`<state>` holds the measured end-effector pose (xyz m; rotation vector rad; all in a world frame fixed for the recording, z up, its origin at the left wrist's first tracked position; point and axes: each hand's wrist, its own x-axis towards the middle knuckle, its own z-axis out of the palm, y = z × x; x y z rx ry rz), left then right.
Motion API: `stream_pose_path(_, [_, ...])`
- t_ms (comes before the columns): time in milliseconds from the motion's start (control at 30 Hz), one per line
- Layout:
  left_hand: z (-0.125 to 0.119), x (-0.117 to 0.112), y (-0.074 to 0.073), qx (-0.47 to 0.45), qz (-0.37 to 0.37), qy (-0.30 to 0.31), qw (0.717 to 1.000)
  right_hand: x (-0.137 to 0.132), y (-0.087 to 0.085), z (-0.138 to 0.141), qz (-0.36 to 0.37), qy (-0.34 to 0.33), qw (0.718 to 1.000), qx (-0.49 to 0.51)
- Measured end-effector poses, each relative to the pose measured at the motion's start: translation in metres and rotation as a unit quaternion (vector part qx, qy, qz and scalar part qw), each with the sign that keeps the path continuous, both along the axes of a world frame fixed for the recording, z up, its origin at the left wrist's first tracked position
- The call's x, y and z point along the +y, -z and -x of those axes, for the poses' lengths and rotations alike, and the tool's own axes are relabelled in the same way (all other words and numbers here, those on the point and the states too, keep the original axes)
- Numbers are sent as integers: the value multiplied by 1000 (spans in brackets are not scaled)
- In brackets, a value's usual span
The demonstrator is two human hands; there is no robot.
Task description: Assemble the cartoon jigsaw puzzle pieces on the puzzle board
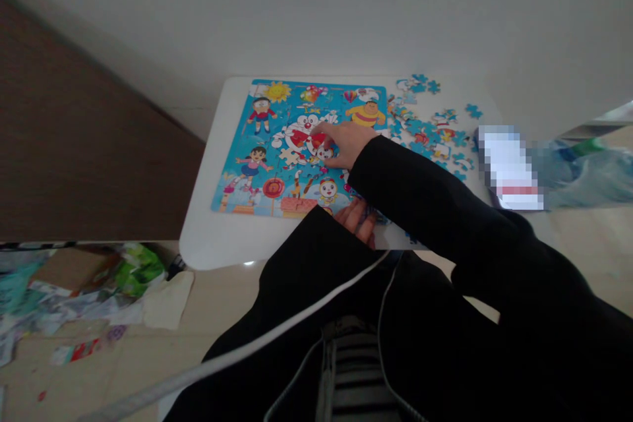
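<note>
A jigsaw puzzle (237, 138) with cartoon figures on a blue ground lies flat on a small white table, much of it put together. My right hand (353, 140) reaches over its middle, thumb and fingers curved around a puzzle piece (325, 153) that touches the picture. Part of that piece is covered by the fingers. Near the lower right edge of the puzzle rests my left hand (357, 219), its fingers stretched out and lying low. The black right sleeve crosses just above it and hides that corner of the puzzle.
Several loose puzzle pieces (420, 128) are spread right of the puzzle on the white table (205, 211). Beyond them lie a phone (512, 168) and a clear plastic bag (588, 175). A white cable (297, 313) crosses before my body. Bags and a cardboard box (74, 268) litter the floor at left.
</note>
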<state>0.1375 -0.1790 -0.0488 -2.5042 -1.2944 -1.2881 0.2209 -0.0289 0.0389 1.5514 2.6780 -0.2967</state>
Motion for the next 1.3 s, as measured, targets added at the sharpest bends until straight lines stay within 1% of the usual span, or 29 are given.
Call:
stream_pose_path(133, [1,-2,-1,10,21,5,1000,-3,-4,1,5,18,1000,-17])
stream_pose_path(200, [2,-2,1,10,24,12,1000,-2,-4,2,17,19,1000,-7])
stream_pose_path(267, [3,-1,2,9,24,22,999,1,-1,2,32,15,999,35])
stream_pose_path(333, [4,-1,3,9,26,27,999,4,5,0,48,14,994,99])
stream_pose_path(400, [5,-1,2,12,27,29,999,7,10,-4,69,23,983,170])
stream_pose_path(500, [8,-2,0,18,28,37,999,9,14,-13,116,57,957,261])
stream_pose_path(600, [10,-4,-1,30,24,43,998,12,7,-27,146,83,928,333])
stream_pose_path(667, [9,-5,2,37,8,42,998,13,0,-36,156,81,914,365])
stream_pose_path(733, [7,-6,5,25,-19,33,999,11,-7,-39,186,58,904,380])
stream_pose_path(800, [8,-7,6,-4,-50,25,998,6,-7,-34,242,13,895,375])
stream_pose_path(867, [12,-7,3,-22,-83,33,996,-1,-2,-22,303,-43,886,348])
stream_pose_path(933, [23,-6,-3,-5,-106,61,992,-6,5,-10,335,-101,884,310])
stream_pose_path(967, [30,-6,-7,14,-107,68,992,-8,8,-5,329,-125,889,292])
stream_pose_path(1000, [38,-4,-11,29,-99,66,992,-10,9,-4,306,-143,899,278])
stream_pose_path(1067, [54,-1,-17,44,-69,40,996,-14,7,-8,225,-157,925,261])
stream_pose_path(1133, [67,3,-19,58,-35,22,997,-22,3,-21,138,-148,948,247])
stream_pose_path(1200, [74,7,-17,75,-1,27,997,-35,3,-39,81,-137,960,229])
stream_pose_path(1300, [73,10,-13,74,34,28,996,-61,15,-63,27,-135,962,235])
